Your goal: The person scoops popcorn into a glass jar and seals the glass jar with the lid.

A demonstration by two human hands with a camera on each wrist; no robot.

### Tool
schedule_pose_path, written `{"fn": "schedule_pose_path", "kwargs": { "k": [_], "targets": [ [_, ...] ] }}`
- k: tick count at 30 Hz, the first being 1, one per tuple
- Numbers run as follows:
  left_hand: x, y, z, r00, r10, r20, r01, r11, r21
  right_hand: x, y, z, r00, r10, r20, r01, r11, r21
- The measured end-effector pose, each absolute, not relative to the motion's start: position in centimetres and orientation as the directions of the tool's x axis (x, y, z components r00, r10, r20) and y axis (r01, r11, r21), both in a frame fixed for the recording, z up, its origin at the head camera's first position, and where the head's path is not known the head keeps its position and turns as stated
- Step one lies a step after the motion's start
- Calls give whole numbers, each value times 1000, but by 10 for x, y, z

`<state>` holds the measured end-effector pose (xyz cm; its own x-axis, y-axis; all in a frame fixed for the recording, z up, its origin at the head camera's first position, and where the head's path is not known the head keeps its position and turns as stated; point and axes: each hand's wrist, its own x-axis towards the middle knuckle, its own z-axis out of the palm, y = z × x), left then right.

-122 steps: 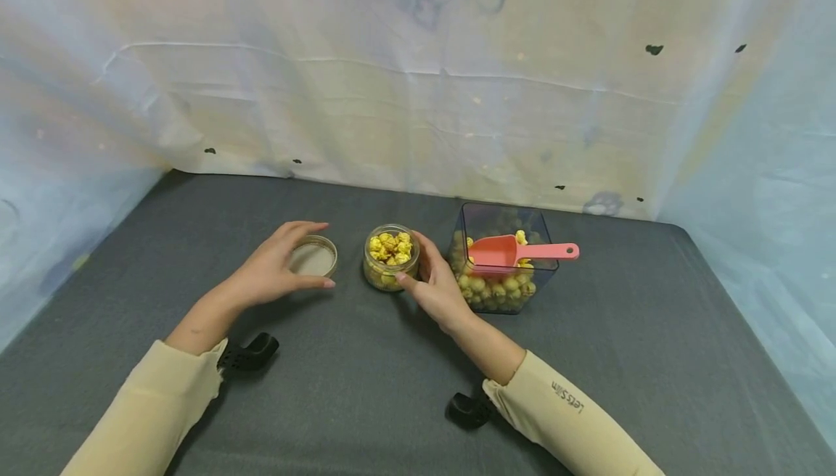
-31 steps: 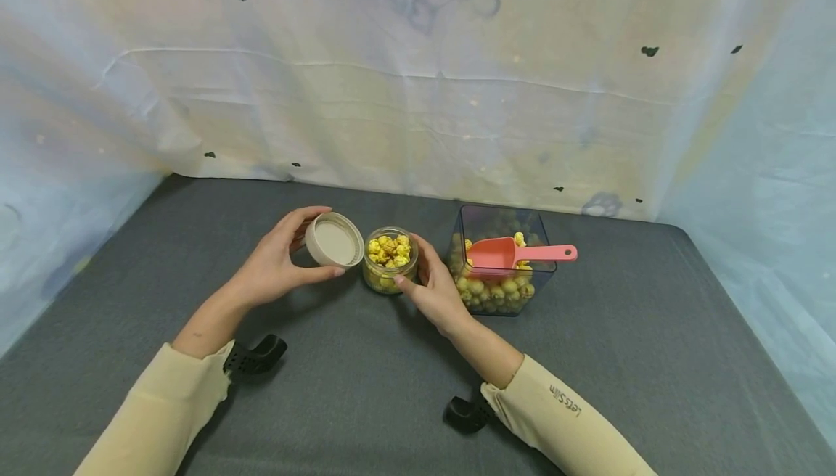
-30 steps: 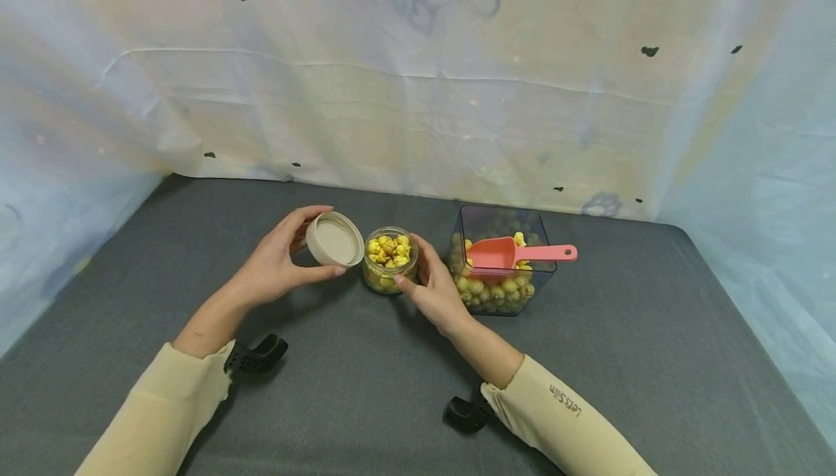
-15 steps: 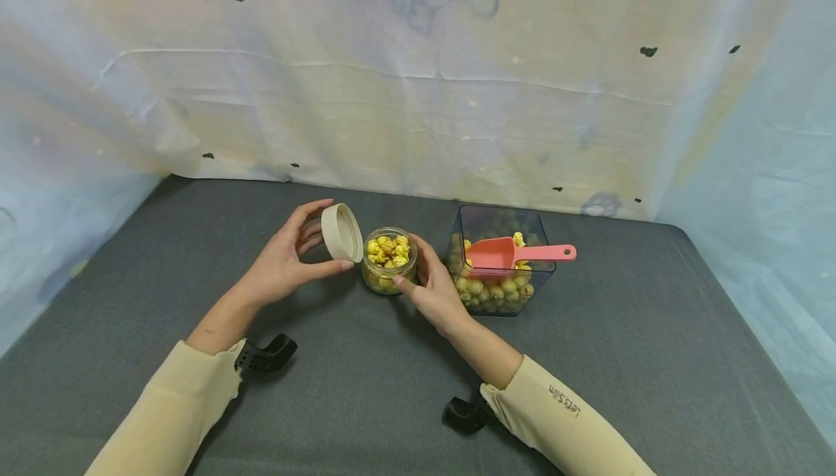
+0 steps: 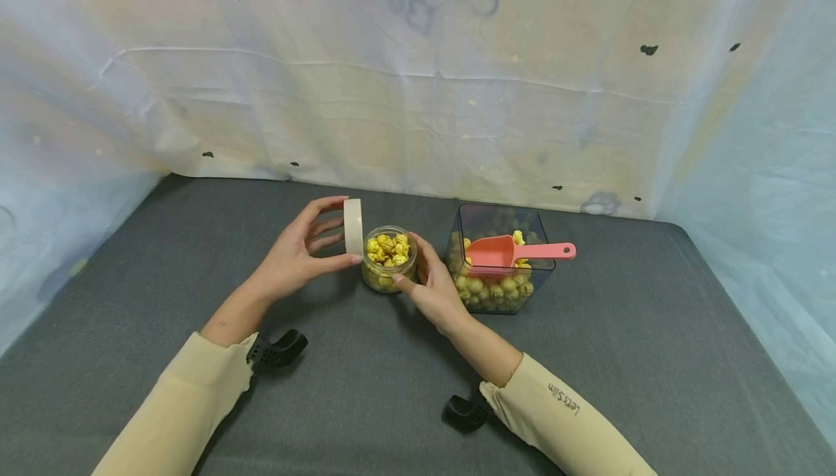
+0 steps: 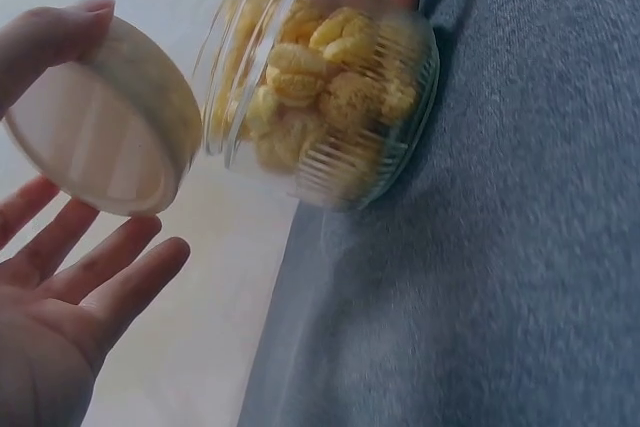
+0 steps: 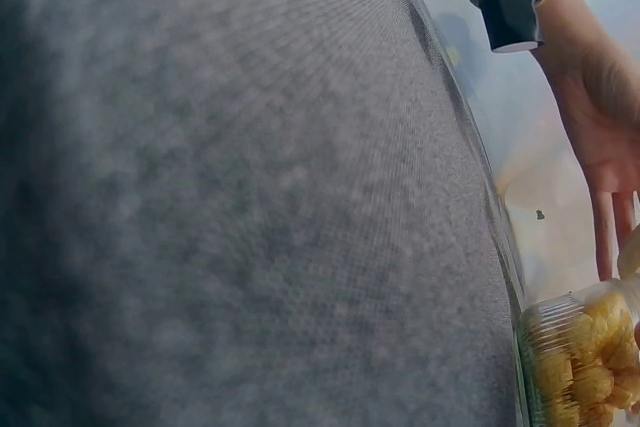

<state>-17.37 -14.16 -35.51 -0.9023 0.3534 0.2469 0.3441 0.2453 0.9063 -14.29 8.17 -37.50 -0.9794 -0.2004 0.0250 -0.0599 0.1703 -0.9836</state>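
Observation:
In the head view my left hand (image 5: 294, 255) pinches a cream round lid (image 5: 353, 227) by its rim, thumb below and fingers above. The lid stands on edge in the air, just left of an open glass jar (image 5: 381, 281) filled with yellow popcorn (image 5: 388, 249). My right hand (image 5: 439, 291) grips the jar from its right side on the table. From the left wrist, the lid (image 6: 105, 127) is tilted close to the mouth of the jar (image 6: 335, 97), and several fingertips of the other hand lie on the glass. The right wrist view catches only part of the jar (image 7: 580, 367).
Right of the jar stands a clear, dark-tinted square bin (image 5: 545, 284) partly filled with popcorn. A pink scoop (image 5: 499, 252) lies in it, handle sticking out over the right rim. Grey cloth covers the table (image 5: 366, 389); a patterned curtain (image 5: 405, 120) hangs behind.
My left hand has picked the lid up from the table, moved it right toward the jar and turned it from inside-up onto its edge. The right hand keeps its hold on the jar.

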Motion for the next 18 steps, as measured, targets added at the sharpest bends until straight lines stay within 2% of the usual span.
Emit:
{"fn": "schedule_pose_path", "kwargs": {
  "k": [6, 18],
  "targets": [
    [-177, -132, -353, -887, 376, 268, 371, 236, 898, -144, 82, -376, -979, -204, 23, -58, 167, -984],
    [-180, -119, -352, -896, 378, 233, 361, 317, 877, -144, 82, -376, -976, -218, 23, -59, 161, -985]
  ]
}}
